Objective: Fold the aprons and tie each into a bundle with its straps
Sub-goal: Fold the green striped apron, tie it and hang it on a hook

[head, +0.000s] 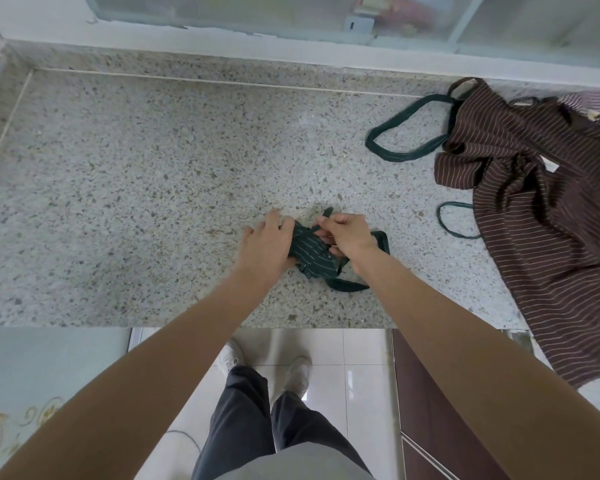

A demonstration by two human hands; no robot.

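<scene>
Speckled stone counter (153,174) fills the view; brown striped apron (541,209) lies heaped at its right end, hanging over the edge; green bundle (310,252) sits near the front edge; left hand (265,249) presses its side, fingers fairly straight; right hand (349,235) pinches a green strap (327,213) above it.
</scene>
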